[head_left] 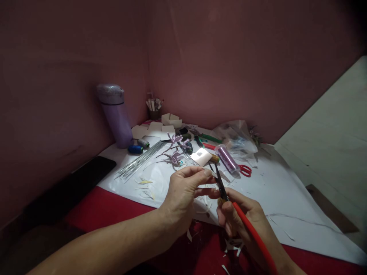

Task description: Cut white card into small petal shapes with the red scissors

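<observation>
My left hand (186,187) pinches a small pale piece (211,172), likely paper, between thumb and fingers. Wrapped round the red handles of a pair of scissors (220,181) is my right hand (241,214). The dark blades point up and away, parted at the tips, close beside the left fingertips and the pale piece. Just beyond the hands lies a folded white card (201,156). Purple flowers on stems (175,156) rest on the white sheet a little to its left. Pale offcuts (235,246) lie below my hands on the red cloth.
A purple bottle (116,118) stands at the left, near thread spools (135,149) and a bundle of wires (140,159). Behind are pliers (208,137), a glitter tube (227,158), red-handled scissors (246,170) and a plastic bag (237,133). Pink walls meet behind the table.
</observation>
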Available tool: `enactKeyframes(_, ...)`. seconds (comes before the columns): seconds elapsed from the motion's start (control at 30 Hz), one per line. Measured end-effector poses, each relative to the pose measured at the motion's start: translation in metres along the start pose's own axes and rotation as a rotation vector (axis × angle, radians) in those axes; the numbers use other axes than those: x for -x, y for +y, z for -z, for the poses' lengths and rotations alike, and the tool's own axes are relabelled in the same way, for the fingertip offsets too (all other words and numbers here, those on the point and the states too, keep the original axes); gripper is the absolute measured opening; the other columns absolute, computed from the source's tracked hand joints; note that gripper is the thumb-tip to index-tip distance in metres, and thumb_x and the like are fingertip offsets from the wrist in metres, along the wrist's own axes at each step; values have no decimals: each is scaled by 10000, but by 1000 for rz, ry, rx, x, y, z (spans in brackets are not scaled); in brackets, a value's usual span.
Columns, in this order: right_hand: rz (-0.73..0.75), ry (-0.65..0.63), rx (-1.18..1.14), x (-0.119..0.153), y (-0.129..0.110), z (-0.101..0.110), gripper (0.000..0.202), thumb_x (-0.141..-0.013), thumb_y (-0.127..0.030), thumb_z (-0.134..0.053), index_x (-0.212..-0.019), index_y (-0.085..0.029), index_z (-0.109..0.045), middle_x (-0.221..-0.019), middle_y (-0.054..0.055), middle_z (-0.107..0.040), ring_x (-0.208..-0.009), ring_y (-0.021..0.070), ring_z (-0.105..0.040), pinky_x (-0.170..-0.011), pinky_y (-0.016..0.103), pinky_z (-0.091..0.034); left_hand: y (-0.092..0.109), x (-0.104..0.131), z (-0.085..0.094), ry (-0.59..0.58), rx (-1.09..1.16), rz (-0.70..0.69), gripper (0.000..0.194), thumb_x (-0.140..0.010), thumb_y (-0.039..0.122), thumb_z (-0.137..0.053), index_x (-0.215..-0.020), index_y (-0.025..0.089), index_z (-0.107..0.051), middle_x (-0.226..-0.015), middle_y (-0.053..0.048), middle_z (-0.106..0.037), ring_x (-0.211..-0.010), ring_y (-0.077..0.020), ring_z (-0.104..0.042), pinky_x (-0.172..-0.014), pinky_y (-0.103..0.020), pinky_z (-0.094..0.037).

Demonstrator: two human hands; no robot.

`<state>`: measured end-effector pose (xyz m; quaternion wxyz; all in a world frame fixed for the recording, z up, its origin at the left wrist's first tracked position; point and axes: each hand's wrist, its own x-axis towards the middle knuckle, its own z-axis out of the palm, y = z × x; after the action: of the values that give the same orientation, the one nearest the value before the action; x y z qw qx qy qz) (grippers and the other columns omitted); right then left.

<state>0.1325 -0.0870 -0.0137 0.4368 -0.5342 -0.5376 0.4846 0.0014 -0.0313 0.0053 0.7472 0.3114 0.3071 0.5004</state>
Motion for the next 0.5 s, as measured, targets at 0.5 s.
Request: enactKeyframes(0.5,-5,89,-9,1,-5,-5,435,-734,-591,-592,-845,-170,-596,-509,-59,-365,-411,64,-260,-354,185,-190,1,0,0,9,4,28,162,-688,233,-702,-678,123,-584,-708,-50,-627,-670,-164,-620,-641,-303,-491)
